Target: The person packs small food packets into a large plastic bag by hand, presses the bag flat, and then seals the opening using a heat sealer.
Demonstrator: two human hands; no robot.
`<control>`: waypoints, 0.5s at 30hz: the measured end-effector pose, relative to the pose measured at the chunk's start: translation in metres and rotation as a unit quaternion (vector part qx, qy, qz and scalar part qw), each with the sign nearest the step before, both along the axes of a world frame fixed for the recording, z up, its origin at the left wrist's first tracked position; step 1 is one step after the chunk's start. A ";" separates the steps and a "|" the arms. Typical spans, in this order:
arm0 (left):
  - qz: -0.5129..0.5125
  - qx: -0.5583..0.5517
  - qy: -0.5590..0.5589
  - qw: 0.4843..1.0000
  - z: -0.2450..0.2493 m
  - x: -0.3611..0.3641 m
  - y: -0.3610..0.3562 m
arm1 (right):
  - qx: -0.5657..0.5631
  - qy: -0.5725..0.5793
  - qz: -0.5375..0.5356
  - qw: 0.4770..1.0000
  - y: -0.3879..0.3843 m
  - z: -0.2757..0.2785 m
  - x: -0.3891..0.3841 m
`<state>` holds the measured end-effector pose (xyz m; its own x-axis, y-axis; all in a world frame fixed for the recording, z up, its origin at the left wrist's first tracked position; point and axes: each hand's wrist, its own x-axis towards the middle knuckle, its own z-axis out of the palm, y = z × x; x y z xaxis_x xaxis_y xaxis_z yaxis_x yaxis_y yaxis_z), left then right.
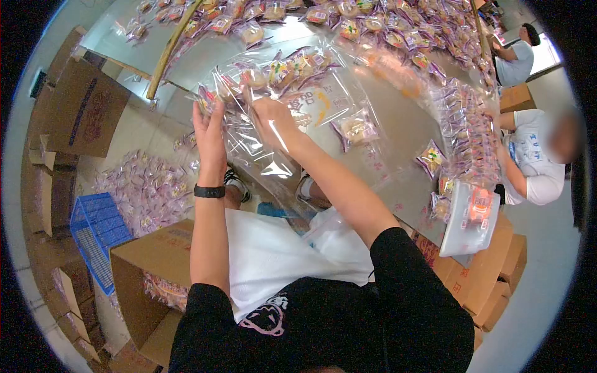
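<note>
A large clear plastic bag (323, 102) with printed characters lies on the metal table, several wrapped pastries (286, 71) showing through its far part. My left hand (211, 137) is upright at the bag's left edge, fingers extended and apart, beside a wrapped pastry. My right hand (273, 121) reaches inside the bag under the clear film; its fingers are curled near the pastries, and what they hold is hidden. One wrapped pastry (357, 128) lies to the right of my right hand, under or beside the film.
Wrapped pastries (373, 25) pile along the table's far side, near a wooden stick (174, 50). Stacked packs (463, 130) and flat bags (471, 217) lie right, beside a co-worker (535, 155); another person (516, 56) stands beyond. Left are cartons (93, 112) and a blue crate (99, 236).
</note>
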<state>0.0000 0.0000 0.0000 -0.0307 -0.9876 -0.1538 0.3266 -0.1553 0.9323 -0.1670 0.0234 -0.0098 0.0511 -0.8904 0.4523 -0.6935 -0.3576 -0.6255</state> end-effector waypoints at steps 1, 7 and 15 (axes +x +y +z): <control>0.014 0.013 0.021 1.000 0.004 -0.002 -0.001 | -0.002 -0.005 -0.012 1.000 -0.001 0.003 0.001; 0.052 0.040 0.087 0.994 -0.012 0.015 -0.009 | 0.073 -0.194 -0.087 0.974 0.014 0.025 0.006; 0.028 0.004 0.056 0.998 -0.014 0.018 -0.013 | -0.037 -0.007 -0.192 0.981 -0.017 -0.003 0.007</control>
<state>0.0181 -0.0126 -0.0139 0.0071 -0.9869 -0.1611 0.4379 -0.1418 0.8878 -0.1601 0.0062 -0.0124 -0.2883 -0.8072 0.5150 -0.7779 -0.1162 -0.6175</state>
